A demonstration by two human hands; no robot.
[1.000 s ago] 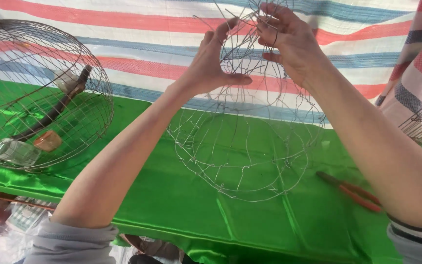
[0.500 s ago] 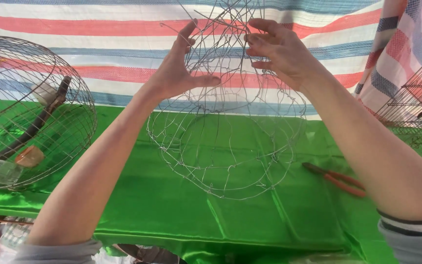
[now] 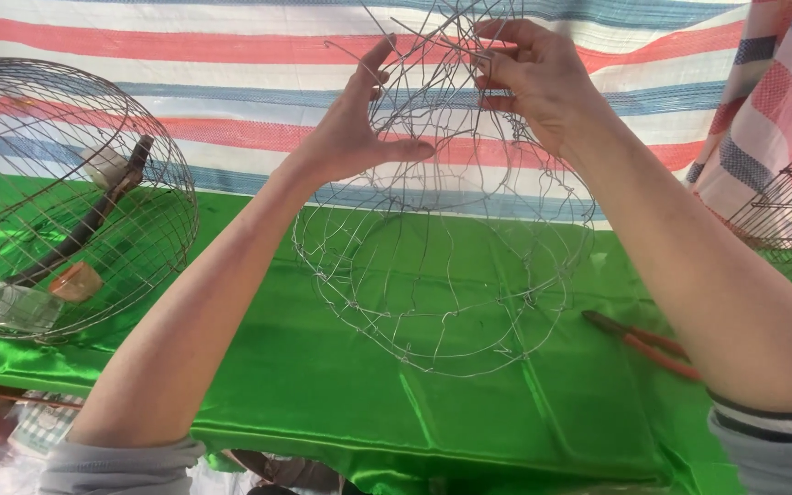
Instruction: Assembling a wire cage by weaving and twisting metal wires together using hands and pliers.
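A half-made wire frame [image 3: 442, 275] hung above the green tabletop [image 3: 506, 412], held up at its top by both hands. The left hand [image 3: 350, 128] gripped the wires with thumb pressed under and fingers [image 3: 379, 57] spread; the right hand [image 3: 543, 82] pinched loose wire ends. Red pliers [image 3: 643, 344] lay just right of it, a finished cage [image 3: 66, 197] well to the left.

The wire frame [image 3: 442, 266] was thin bare metal, the tablecloth [image 3: 524, 412] glossy green satin, the striped backdrop [image 3: 185, 55] matt woven plastic.
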